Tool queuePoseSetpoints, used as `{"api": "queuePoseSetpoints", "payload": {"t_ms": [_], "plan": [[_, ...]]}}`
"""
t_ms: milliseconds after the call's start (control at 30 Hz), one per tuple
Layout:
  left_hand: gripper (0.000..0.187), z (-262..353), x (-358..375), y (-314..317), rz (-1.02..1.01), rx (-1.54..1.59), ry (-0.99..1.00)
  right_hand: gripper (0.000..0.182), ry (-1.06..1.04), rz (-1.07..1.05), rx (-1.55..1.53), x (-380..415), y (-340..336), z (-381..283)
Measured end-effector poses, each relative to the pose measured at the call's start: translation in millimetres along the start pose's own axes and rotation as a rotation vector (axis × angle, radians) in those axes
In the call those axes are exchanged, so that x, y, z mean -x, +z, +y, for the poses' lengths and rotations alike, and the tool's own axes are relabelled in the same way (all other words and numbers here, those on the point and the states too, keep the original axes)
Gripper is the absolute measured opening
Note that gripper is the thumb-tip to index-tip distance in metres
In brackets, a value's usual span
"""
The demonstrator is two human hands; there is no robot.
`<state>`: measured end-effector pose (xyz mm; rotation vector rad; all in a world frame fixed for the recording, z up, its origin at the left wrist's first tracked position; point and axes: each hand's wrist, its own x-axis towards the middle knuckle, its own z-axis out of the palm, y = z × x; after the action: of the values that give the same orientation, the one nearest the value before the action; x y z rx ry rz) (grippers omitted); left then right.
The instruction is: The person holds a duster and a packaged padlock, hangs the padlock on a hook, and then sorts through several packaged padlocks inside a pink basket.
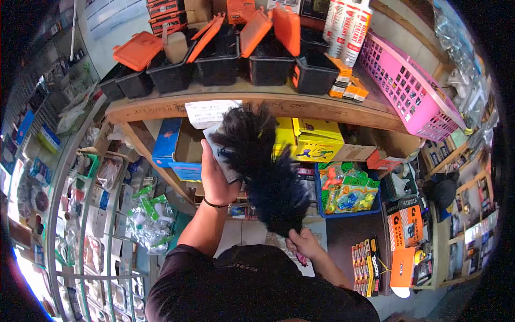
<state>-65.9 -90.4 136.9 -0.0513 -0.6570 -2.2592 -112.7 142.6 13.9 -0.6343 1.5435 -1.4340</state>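
Observation:
A black feather duster [268, 166] spreads up and to the left across the middle of the view. My right hand [304, 244] is closed around its lower end, where a bit of pink handle shows. My left hand [217, 177] holds a flat, pale grey packet [222, 155] upright, its palm and thumb against it. The duster's feathers lie over the packet's right part and hide my left fingers. Just above the packet, a white paper with writing [206, 111] hangs at the edge of the wooden shelf [322, 111].
Black bins [217, 70] with orange lids, sealant tubes [346, 32] and a pink basket [413, 91] stand on the shelf. Below it are a blue box [169, 142], yellow boxes [314, 140] and a blue tray [348, 213] of bagged items. Stocked racks line both sides.

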Motion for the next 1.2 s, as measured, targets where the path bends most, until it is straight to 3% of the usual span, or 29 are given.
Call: {"api": "queuePoseSetpoints", "payload": {"t_ms": [33, 67, 100, 167, 233, 300, 367, 400, 433, 500, 533, 633, 667, 700, 767, 833, 867, 900, 967, 1000, 1033, 1067, 1100, 1133, 1167, 1200], "plan": [[0.053, 3, -1, -6, 0.0, -0.011, -0.022, 0.049, 0.006, 0.01, 0.006, 1, 8, -8], [0.053, 5, -1, -16, -0.179, 0.13, -0.097, 0.047, 0.14, -0.114, 0.096, 4, 16, -21], [0.053, 17, -15, -29, -0.502, 0.115, -0.449, 0.044, 0.275, -0.238, 0.181, 6, 23, -26], [0.052, 19, -11, -44, -0.42, -0.187, -0.314, 0.044, 0.247, -0.209, 0.219, 2, 33, -17], [0.05, 28, 1, -30, -0.013, 0.111, -0.204, 0.046, 0.117, 0.007, -0.058, -2, 42, -9], [0.053, 24, -7, -41, -0.029, 0.127, -0.118, 0.047, 0.084, 0.025, -0.097, -7, 50, 1], [0.058, 27, -8, -62, -0.204, 0.098, -0.177, 0.048, 0.244, -0.116, 0.191, -10, 61, 3], [0.062, 41, -15, -56, -0.636, 0.205, -0.402, 0.049, 0.238, -0.111, 0.29, -11, 68, 6], [0.065, 48, -28, -73, -0.584, -0.034, -0.485, 0.049, 0.24, -0.118, 0.291, -13, 69, 6], [0.061, 55, -5, -60, -0.467, 0.121, -0.257, 0.048, 0.336, -0.025, 0.153, -20, 64, 10], [0.058, 63, 2, -43, -0.073, 0.154, -0.188, 0.046, 0.312, 0.01, 0.059, -25, 62, 14], [0.056, 60, -3, -59, 0.062, 0.129, -0.103, 0.045, 0.175, -0.128, 0.122, -35, 80, 11], [0.057, 63, -5, -71, -0.406, 0.183, -0.194, 0.046, 0.253, -0.173, 0.267, -31, 90, -4], [0.059, 65, -16, -82, -0.529, 0.12, -0.204, 0.046, 0.25, -0.173, 0.267, -34, 90, 8], [0.059, 72, -13, -84, -0.571, 0.182, -0.22, 0.047, 0.111, -0.195, 0.073, -45, 82, 40], [0.054, 76, 0, -54, 0.041, 0.181, -0.04, 0.048, 0.152, -0.113, 0.063, -43, 89, 12], [0.054, 72, -2, -57, 0.069, 0.035, 0.066, 0.048, 0.164, -0.093, 0.09, -45, 90, 15], [0.054, 70, -3, -64, 0.073, 0.039, 0.067, 0.048, 0.174, -0.069, 0.114, -46, 92, 17], [0.051, 69, -8, -82, -0.477, 0.117, -0.084, 0.049, 0.123, -0.145, 0.205, -47, 95, 25], [0.053, 75, -20, -90, -0.558, 0.324, -0.328, 0.049, 0.103, -0.139, 0.211, -49, 91, 36], [0.055, 77, -12, -87, -0.462, -0.044, -0.233, 0.049, 0.083, -0.134, 0.22, -51, 97, 21], [0.055, 79, -5, -81, -0.305, 0.133, -0.266, 0.048, 0.22, -0.022, 0.169, -43, 96, -5], [0.055, 80, 1, -71, -0.14, 0.309, -0.296, 0.048, 0.221, -0.019, 0.178, -43, 94, -5], [0.055, 76, -4, -64, -0.056, 0.269, -0.089, 0.048, 0.242, -0.001, 0.181, -43, 92, -2], [0.056, 72, -7, -57, -0.045, 0.358, -0.094, 0.047, 0.262, 0.016, 0.181, -43, 91, 2], [0.057, 68, -5, -65, -0.241, 0.267, -0.07, 0.046, 0.126, -0.132, 0.205, -44, 92, 8]]}}
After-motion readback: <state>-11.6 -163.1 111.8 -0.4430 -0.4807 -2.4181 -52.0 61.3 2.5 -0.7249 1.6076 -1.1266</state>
